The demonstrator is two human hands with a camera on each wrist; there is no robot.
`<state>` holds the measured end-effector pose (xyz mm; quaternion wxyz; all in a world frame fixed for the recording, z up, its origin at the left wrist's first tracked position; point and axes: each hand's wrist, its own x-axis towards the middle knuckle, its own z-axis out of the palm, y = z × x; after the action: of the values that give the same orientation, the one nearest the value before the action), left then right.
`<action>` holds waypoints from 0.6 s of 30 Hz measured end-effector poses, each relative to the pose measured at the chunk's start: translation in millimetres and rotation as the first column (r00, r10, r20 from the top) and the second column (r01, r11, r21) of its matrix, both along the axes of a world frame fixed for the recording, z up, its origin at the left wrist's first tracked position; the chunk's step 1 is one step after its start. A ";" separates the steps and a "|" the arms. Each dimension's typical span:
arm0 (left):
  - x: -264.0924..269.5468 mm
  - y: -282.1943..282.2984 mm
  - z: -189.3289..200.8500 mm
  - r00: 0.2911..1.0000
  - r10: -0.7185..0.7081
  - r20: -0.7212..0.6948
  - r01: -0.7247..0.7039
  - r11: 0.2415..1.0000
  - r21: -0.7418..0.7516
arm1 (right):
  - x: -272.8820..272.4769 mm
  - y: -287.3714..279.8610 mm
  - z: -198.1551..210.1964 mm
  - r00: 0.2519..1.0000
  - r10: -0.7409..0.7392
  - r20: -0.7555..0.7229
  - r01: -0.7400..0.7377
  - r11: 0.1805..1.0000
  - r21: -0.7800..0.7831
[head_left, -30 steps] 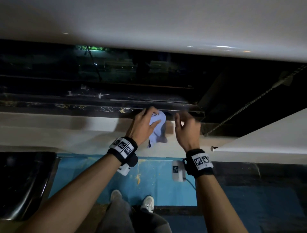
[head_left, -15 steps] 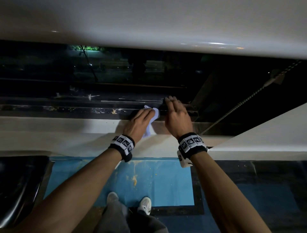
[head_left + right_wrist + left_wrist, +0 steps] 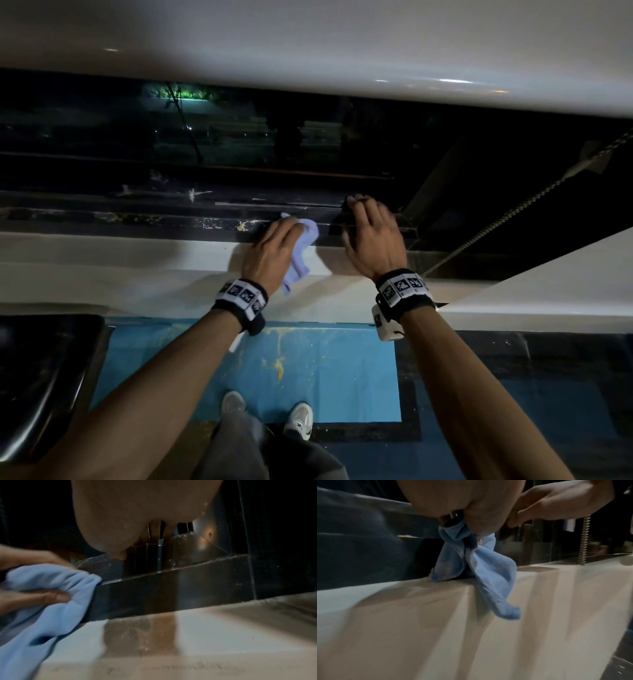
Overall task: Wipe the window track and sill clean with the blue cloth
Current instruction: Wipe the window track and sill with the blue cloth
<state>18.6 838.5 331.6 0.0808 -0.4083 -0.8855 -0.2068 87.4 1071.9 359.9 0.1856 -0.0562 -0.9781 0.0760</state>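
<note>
The cloth [image 3: 489, 566], light and limp, is bunched in the left hand [image 3: 274, 250] at its top; the right hand [image 3: 373, 240] apparently rests flat-fingered on the track [image 3: 171, 219].

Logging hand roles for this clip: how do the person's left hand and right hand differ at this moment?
The left hand grips the bunched light-blue woven cloth; the right hand holds no cloth. The left hand sits at the inner edge of the dark window track, cloth trailing over the pale sill; the right hand reaches further in, fingers spread on the track. Both wear black wristbands with printed markers.
</note>
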 end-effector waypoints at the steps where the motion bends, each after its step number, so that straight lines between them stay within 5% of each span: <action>1: -3.5 -13.4 -2.6 0.999 0.037 -0.013 -0.036 0.999 0.014 | -3.6 -0.7 3.1 1.000 -0.015 -0.003 0.015 1.000 -0.001; 6: -7.1 -10.4 -17.8 0.983 0.179 -0.043 -0.176 0.982 0.074 | -25.6 -20.0 -4.2 0.995 -0.048 0.082 0.042 0.997 0.064; 12: -12.8 -4.9 -20.5 0.998 -0.024 -0.066 0.026 0.999 0.030 | -35.7 -36.4 -5.5 0.991 -0.067 0.112 0.061 0.996 0.064; 15: -20.9 -41.4 -17.5 0.991 0.099 -0.088 -0.092 0.993 0.076 | -17.7 -37.4 -1.6 0.994 -0.037 0.101 0.036 0.999 0.005; 18: -21.8 -74.3 -19.5 0.964 0.260 -0.055 -0.253 0.962 0.103 | 36.2 -47.2 -11.4 0.997 0.056 -0.059 -0.062 0.992 -0.107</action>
<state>-3.2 764.2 312.2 0.1563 -0.2927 -0.9167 -0.2225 123.6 1024.7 348.5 0.2072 -0.0352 -0.9682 0.1359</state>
